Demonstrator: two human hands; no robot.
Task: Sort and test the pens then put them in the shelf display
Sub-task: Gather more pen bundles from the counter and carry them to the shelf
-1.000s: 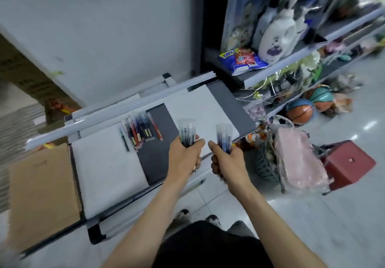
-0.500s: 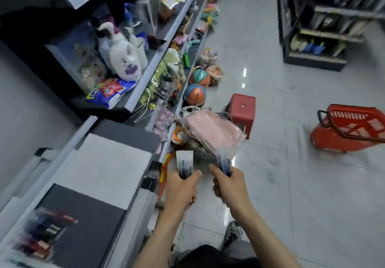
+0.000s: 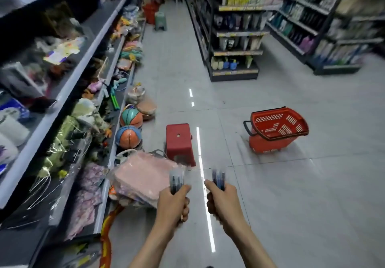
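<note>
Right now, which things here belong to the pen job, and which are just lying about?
Job: pen bundle gripped in the left hand; second pen bundle gripped in the right hand.

Lying about: red stool, red shopping basket, teal-and-orange basketball, blue-and-orange basketball, pink wrapped pack, green stool.

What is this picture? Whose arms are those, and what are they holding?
There is no machine here. Those are a person's own arms. A camera worn on their head looks forward and down, so you see roughly what they see. The left hand grips a bunch of pens, and the right hand grips more pens. The person is in a shop aisle. On the floor ahead stand a red stool and a red basket. The shelves on the left hold toys, with balls at the bottom. The picture is blurry, so small details are hard to tell.
</note>
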